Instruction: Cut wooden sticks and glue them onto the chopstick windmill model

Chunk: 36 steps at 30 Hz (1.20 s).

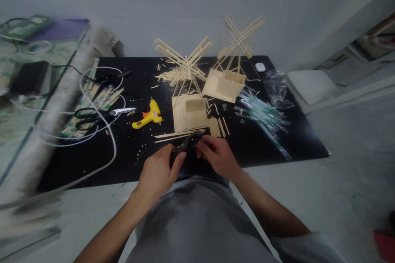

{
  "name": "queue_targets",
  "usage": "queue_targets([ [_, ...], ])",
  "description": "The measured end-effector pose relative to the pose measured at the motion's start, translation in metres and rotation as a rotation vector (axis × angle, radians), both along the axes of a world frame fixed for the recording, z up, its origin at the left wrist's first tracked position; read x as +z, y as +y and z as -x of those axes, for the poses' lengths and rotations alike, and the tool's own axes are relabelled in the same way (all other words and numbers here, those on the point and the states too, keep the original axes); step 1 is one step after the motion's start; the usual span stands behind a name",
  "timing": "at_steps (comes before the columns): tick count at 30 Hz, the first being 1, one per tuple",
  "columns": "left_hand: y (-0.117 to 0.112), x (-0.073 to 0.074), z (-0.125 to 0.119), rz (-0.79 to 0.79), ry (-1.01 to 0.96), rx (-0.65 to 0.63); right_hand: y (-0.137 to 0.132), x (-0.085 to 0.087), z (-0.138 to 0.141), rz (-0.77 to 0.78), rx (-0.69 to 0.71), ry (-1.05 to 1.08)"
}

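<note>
My left hand [160, 166] is wrapped round a dark, black hand-held tool [186, 144], whose exact kind I cannot make out. Close by its far end, the fingers of my right hand [217, 154] are pinched together; what they hold, if anything, is too small to tell. Just beyond my hands lie a few long thin wooden sticks [169, 134] and a row of shorter sticks [218, 127]. A wooden stick model [189, 119], with a flat base and crossed sticks rising from it, stands behind them. A second such model [224, 84] is further back to the right.
A yellow glue gun [149, 115] and black-handled scissors [105, 113] lie left, beside a looping white cable [115, 144]. Clear plastic wrappers [265, 115] and a crumpled plastic bag [277, 90] are right. Small stick pieces [175, 74] are heaped behind the nearer model on the black table [129, 168].
</note>
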<state>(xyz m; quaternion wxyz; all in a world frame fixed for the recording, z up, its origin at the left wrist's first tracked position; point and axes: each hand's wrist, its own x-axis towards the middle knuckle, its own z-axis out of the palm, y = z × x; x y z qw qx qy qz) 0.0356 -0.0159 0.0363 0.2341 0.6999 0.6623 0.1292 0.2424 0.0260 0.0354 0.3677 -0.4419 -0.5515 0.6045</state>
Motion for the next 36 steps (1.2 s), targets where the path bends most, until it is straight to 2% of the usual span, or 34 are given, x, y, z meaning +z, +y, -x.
queue_targets([
  [5, 0.0, -0.003, -0.003, 0.011, 0.106, 0.027, 0.0, -0.005, 0.002, 0.032, -0.012, 0.021],
  [9, 0.001, -0.002, 0.001, -0.01, 0.138, 0.062, -0.001, -0.002, 0.002, 0.044, -0.005, 0.032],
  [12, 0.005, 0.0, 0.006, 0.004, 0.038, 0.08, 0.0, 0.002, 0.002, 0.068, -0.008, 0.073],
  [17, 0.006, 0.001, 0.013, 0.115, -0.278, 0.094, 0.003, 0.002, 0.004, 0.145, -0.009, 0.192],
  [19, 0.005, 0.002, 0.013, 0.115, -0.321, 0.082, 0.003, 0.0, 0.005, 0.167, -0.002, 0.217],
  [23, 0.001, 0.003, 0.012, -0.017, -0.208, 0.061, 0.002, 0.0, 0.007, 0.173, 0.026, 0.229],
  [29, -0.001, -0.005, 0.013, -0.203, 0.012, -0.013, 0.001, 0.006, 0.006, 0.104, 0.047, 0.177],
  [36, -0.004, -0.008, 0.012, -0.26, 0.134, -0.04, -0.002, 0.005, 0.005, 0.107, 0.047, 0.141],
])
